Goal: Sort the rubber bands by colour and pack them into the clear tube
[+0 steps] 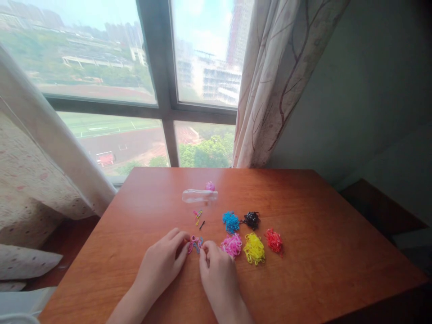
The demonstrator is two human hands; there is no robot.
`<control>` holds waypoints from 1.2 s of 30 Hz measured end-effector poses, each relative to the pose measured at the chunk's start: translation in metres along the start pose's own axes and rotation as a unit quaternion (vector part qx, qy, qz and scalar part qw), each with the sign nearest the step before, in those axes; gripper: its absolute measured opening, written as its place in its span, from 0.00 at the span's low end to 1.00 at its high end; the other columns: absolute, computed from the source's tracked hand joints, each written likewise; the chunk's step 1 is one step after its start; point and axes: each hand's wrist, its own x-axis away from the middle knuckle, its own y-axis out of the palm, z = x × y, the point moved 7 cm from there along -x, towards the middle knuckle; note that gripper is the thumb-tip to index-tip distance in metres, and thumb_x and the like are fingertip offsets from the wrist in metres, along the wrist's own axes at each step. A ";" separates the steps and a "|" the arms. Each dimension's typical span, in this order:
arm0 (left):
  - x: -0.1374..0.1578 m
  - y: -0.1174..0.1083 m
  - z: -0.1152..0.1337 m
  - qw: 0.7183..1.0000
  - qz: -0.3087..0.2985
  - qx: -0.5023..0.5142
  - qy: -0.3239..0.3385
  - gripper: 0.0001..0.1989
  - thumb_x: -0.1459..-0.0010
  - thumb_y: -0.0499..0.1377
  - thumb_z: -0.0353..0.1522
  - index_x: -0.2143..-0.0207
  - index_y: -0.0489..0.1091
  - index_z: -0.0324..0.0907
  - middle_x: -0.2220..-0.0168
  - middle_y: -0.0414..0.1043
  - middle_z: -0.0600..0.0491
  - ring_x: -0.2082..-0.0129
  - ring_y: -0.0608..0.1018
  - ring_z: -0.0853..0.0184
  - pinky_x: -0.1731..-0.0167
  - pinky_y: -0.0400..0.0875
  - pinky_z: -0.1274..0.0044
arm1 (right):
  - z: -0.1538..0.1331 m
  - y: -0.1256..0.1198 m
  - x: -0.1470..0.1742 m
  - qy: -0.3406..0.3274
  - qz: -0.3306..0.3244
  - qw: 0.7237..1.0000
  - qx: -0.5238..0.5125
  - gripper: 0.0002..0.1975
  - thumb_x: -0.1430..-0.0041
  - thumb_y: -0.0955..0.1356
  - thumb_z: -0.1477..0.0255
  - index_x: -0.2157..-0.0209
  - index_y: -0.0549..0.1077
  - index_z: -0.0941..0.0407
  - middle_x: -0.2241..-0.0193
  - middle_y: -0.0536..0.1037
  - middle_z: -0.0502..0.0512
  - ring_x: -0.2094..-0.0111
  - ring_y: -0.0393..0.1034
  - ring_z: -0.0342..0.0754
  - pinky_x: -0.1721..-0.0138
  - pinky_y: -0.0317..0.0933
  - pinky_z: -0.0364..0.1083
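Note:
Small pink and blue pin-shaped plastic clips (195, 245) lie between my two hands, low over the desk. My left hand (163, 254) comes in from the left, thumb and forefinger pinched at the pink end of this cluster. On the other side my right hand (218, 265) pinches close to the blue end, its fingers curled. The exact grip is too small to make out. Just beyond are a few loose pink and yellow clips (198, 217) and one black clip (201, 225). A pile of pink clips (231, 245) sits right beside my right hand.
To the right lie separate piles of blue clips (231, 222), black clips (251, 219), yellow clips (254, 248) and red clips (274, 241). A clear plastic case (199, 195) and a purple object (209, 186) rest farther back on the wooden desk (320, 252), before a window.

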 end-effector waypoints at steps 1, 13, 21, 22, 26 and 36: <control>0.000 0.000 0.000 1.000 -0.001 -0.001 0.001 0.09 0.35 0.49 0.34 0.64 0.69 0.47 0.64 0.72 0.56 0.66 0.77 0.66 0.68 0.64 0.77 | 0.001 -0.001 0.000 -0.002 0.008 1.000 -0.025 0.08 0.39 0.65 0.80 0.68 0.73 0.55 0.75 0.79 0.50 0.73 0.75 0.47 0.72 0.55 0.42; 0.000 0.000 -0.001 1.000 -0.003 0.002 0.004 0.09 0.35 0.49 0.34 0.62 0.69 0.48 0.63 0.73 0.56 0.65 0.78 0.66 0.67 0.66 0.78 | 0.001 -0.011 0.006 -0.025 0.050 0.990 -0.132 0.07 0.38 0.64 0.75 0.69 0.73 0.54 0.81 0.72 0.45 0.80 0.68 0.43 0.75 0.54 0.40; 0.000 0.003 -0.004 1.000 0.002 0.007 0.015 0.09 0.35 0.49 0.35 0.62 0.70 0.48 0.64 0.73 0.56 0.66 0.78 0.66 0.67 0.65 0.77 | 0.027 -0.052 0.028 -0.096 0.163 0.982 -0.027 0.13 0.31 0.58 0.70 0.64 0.73 0.55 0.79 0.76 0.49 0.79 0.73 0.44 0.75 0.59 0.41; 0.000 0.003 -0.004 1.000 0.002 0.005 0.014 0.10 0.35 0.49 0.35 0.62 0.70 0.48 0.64 0.73 0.56 0.66 0.78 0.66 0.67 0.65 0.77 | 0.032 -0.058 0.029 -0.096 0.183 0.978 -0.007 0.15 0.30 0.58 0.69 0.64 0.73 0.55 0.78 0.77 0.50 0.79 0.73 0.45 0.74 0.59 0.41; -0.001 0.002 -0.003 1.000 -0.005 0.006 0.010 0.10 0.35 0.49 0.36 0.61 0.70 0.49 0.63 0.74 0.56 0.65 0.78 0.66 0.68 0.65 0.77 | 0.047 -0.069 0.027 -0.095 0.207 0.973 0.045 0.19 0.29 0.56 0.66 0.65 0.73 0.56 0.76 0.79 0.52 0.78 0.75 0.45 0.74 0.61 0.41; 0.000 -0.002 -0.002 1.000 -0.001 0.021 0.013 0.09 0.36 0.50 0.35 0.62 0.70 0.48 0.63 0.74 0.56 0.65 0.78 0.66 0.67 0.66 0.77 | 0.039 -0.063 0.026 -0.072 0.161 0.984 0.025 0.17 0.30 0.57 0.68 0.64 0.74 0.56 0.75 0.80 0.55 0.76 0.76 0.47 0.73 0.63 0.41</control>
